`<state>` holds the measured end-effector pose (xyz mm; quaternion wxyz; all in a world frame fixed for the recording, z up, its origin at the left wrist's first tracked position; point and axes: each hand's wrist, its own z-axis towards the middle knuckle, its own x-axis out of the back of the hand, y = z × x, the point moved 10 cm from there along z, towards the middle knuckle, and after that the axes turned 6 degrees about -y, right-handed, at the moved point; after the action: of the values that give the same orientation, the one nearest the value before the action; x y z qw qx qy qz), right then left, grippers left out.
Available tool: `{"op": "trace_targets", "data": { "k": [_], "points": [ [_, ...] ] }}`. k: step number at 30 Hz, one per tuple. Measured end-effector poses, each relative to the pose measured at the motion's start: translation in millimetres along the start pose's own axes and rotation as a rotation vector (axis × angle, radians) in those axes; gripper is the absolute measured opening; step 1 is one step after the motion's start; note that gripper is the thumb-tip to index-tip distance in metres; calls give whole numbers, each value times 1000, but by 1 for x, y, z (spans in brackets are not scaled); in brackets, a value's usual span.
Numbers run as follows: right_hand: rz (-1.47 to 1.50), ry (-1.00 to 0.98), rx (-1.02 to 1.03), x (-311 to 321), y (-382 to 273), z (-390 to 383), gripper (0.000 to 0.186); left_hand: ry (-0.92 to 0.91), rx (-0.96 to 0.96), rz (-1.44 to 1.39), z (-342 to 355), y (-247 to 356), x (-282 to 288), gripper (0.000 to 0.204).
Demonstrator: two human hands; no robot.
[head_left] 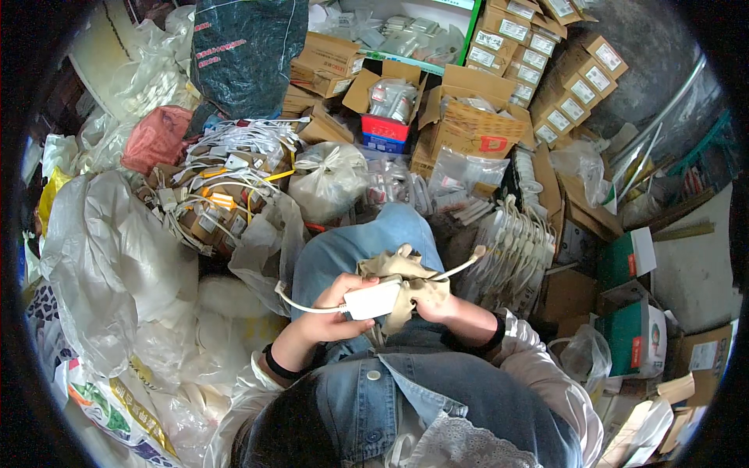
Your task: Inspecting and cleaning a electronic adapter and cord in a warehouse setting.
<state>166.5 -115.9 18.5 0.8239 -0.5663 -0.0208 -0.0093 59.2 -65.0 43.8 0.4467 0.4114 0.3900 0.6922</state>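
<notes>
**White adapter (pixel 373 299) above a denim lap (pixel 335 248)**

The left hand (pixel 331 310) pinches the adapter between thumb and fingers. To its right, the right hand (pixel 438 309) holds a beige cloth (pixel 425 292), which hides the fingertips; their closure cannot be told. Farther left lie cabled white units (pixel 234 142).

Blue denim top (pixel 499 402), pale round button (pixel 374 375); white lace trim (pixel 464 448); white sleeves (pixel 521 355) gathered at cuffs; black bands (pixel 276 364) just behind both hands (pixel 321 321); lighter-blue denim legwear (pixel 328 253), probably trousers, partly blocked.
</notes>
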Motion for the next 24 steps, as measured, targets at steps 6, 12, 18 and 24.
{"op": "trace_targets", "data": {
  "k": [6, 12, 18, 24],
  "points": [
    [5, 216, -54, 23, 9, -6, 27, -11, -45, 29, 8, 6, -2, 59],
    [341, 162, -300, 13, 47, -9, 27, -40, -154, 310, 18, 26, -2, 60],
    [465, 155, -273, 3, 37, 2, 33, 16, -30, 458, 20, 16, -6, 72],
    [176, 10, -471, -11, 37, 5, 56, 77, 7, 570, 29, 16, -3, 62]
  ]
}}
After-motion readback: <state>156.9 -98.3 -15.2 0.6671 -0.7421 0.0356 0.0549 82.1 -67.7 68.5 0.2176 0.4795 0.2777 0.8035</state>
